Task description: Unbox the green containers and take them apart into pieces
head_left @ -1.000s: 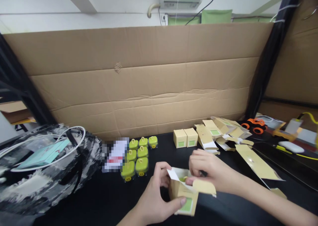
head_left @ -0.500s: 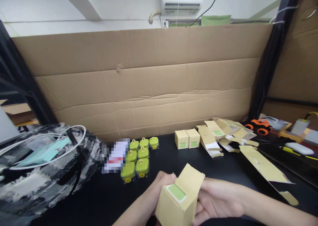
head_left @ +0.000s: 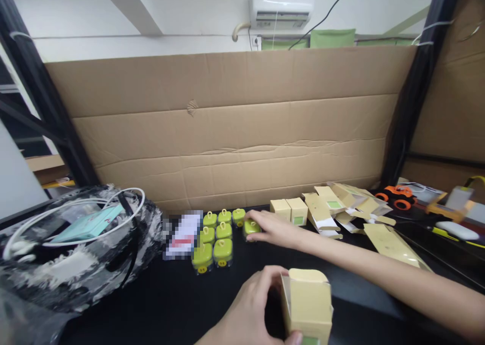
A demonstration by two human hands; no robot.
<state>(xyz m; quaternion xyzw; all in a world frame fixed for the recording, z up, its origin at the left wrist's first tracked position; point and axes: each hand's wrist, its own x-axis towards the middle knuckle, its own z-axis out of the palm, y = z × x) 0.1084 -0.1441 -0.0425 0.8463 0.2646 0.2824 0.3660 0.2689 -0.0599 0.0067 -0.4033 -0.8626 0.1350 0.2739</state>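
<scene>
My left hand (head_left: pixel 252 304) holds a small tan carton (head_left: pixel 308 304) near the bottom edge, its top end open. My right hand (head_left: pixel 271 228) reaches forward across the black table (head_left: pixel 182 299) and closes its fingers on a green toy (head_left: pixel 251 227) at the right edge of a cluster of several green toys (head_left: pixel 214 236). Two closed tan cartons (head_left: pixel 290 210) stand just behind that hand.
Flat unfolded cartons (head_left: pixel 341 206) lie at the right rear, one long flat blank (head_left: pixel 394 244) nearer. A crinkled plastic bag (head_left: pixel 71 254) with white cable and a teal box fills the left. An orange toy car (head_left: pixel 396 193) sits far right. A cardboard wall (head_left: pixel 235 128) backs the table.
My right hand left the carton and reached forward to the green toys, gripping one. My left hand now holds the carton alone, turned with its open end up. The view shifted right.
</scene>
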